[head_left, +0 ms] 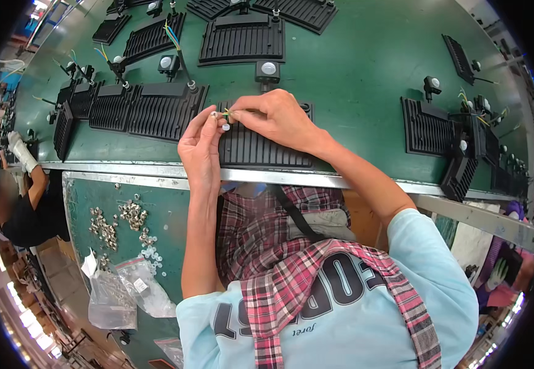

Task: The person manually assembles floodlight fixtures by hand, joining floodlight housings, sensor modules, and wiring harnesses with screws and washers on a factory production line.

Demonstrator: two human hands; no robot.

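Both of my hands meet over a black finned floodlight housing [264, 147] at the bench's near edge. My left hand [201, 147] is closed, thumb and fingertips pinching a small shiny metal fitting [214, 115]. Thin yellow-green wires [227, 113] run from there to my right hand [282, 120], whose thumb and forefinger pinch their ends. A small whitish plastic piece [226, 127] shows just below the wires; how it is attached I cannot tell. Behind my right hand stands a black motion sensor [267, 71] with a pale round lens.
More finned housings [168, 111] with sensors and upright cables line the green bench left, behind and right. On a lower table, metal fittings [133, 215], clear plastic rings [151, 255] and plastic bags [113, 298] lie at left. A co-worker's gloved hand [21, 150] is at far left.
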